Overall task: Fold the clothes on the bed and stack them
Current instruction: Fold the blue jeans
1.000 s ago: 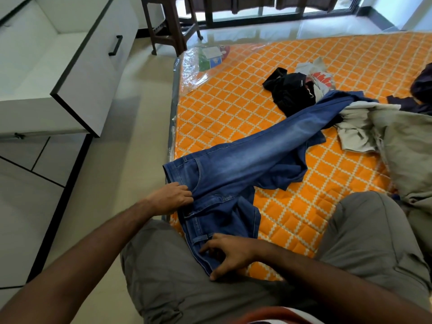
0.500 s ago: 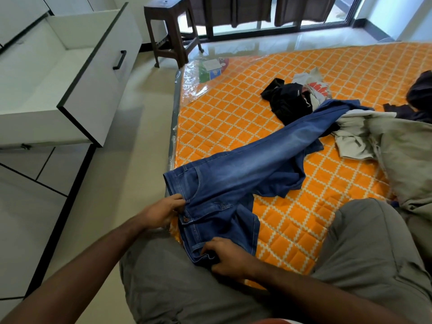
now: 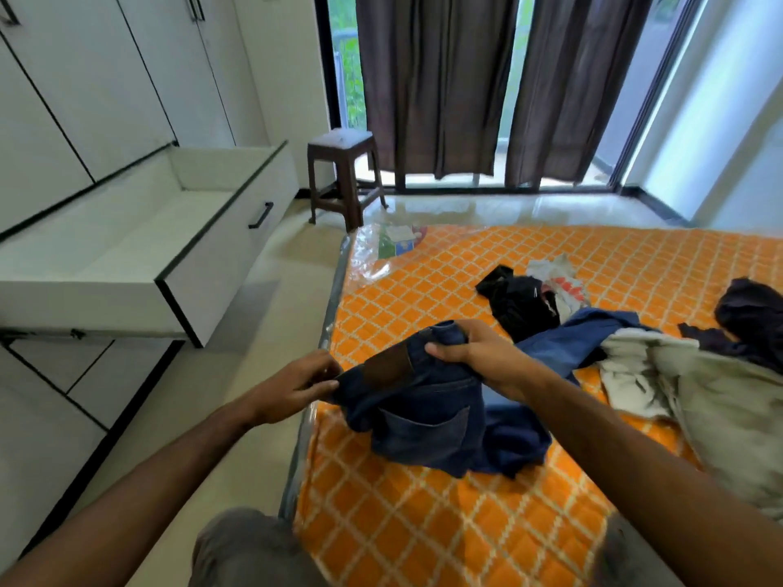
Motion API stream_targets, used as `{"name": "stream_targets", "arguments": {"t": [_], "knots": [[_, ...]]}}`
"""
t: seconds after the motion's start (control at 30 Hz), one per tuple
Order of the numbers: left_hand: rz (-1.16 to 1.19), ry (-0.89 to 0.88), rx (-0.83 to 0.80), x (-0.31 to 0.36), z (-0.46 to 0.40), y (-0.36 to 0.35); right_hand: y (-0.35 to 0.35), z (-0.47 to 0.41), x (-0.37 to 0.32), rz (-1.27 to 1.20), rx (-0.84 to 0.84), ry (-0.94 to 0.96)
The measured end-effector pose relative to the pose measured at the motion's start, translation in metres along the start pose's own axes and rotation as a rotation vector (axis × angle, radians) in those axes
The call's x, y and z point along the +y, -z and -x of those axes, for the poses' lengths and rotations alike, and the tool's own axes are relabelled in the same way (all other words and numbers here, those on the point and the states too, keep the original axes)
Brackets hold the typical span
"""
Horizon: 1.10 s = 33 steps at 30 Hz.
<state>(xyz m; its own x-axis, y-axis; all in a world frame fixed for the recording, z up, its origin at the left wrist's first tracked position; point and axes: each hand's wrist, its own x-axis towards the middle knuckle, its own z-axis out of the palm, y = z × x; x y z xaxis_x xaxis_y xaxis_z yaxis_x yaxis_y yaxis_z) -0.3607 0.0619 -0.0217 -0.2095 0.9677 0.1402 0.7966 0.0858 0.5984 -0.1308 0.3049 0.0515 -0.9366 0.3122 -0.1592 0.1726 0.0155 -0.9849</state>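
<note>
The bed [image 3: 423,523] fills the lower right, its orange diamond-patterned cover running from 6 o'clock up to 3 o'clock, with a clear plastic wrap showing along its near-left edge. At 9 o'clock a white wardrobe [image 3: 84,78] stands against the wall with one wide drawer [image 3: 203,264] pulled out. Dark curtains [image 3: 466,78] hang over the window at 12 o'clock, and a brown stool [image 3: 343,175] stands on the floor just left of them.

On the bed at 3 o'clock lies a crumpled grey-beige garment [image 3: 728,417], with a dark navy piece [image 3: 750,319] beyond it. A black garment [image 3: 521,302] and a white printed one [image 3: 559,286] lie bunched together toward 1 o'clock.

The jeans [image 3: 423,421] are at the centre, their waist lifted off the bed near its left edge, back pocket and brown waist patch facing the camera; the legs trail over the cover toward 2 o'clock, reaching the black garment.

The left hand [image 3: 296,387] pinches the waistband's left end, its grip clamped on the denim between thumb and curled fingers. The right hand [image 3: 474,353] holds the waistband's other end from above, its grip likewise clamped on the jeans with fingers wrapped round the cloth.
</note>
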Motion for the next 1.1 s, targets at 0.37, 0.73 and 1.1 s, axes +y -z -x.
{"name": "stream_targets", "arguments": {"t": [0.37,0.73,1.1], "knots": [[-0.107,-0.172,0.203,0.055,-0.08,0.064,0.063,0.018,-0.097,-0.085,-0.141,0.146],[-0.341,-0.241,0.462,0.133,-0.15,0.123,0.103,-0.005,-0.23,0.359,0.359,0.568],[0.329,0.087,0.585,0.225,-0.206,0.169,0.099,-0.008,-0.367,1.125,0.716,0.927]]}}
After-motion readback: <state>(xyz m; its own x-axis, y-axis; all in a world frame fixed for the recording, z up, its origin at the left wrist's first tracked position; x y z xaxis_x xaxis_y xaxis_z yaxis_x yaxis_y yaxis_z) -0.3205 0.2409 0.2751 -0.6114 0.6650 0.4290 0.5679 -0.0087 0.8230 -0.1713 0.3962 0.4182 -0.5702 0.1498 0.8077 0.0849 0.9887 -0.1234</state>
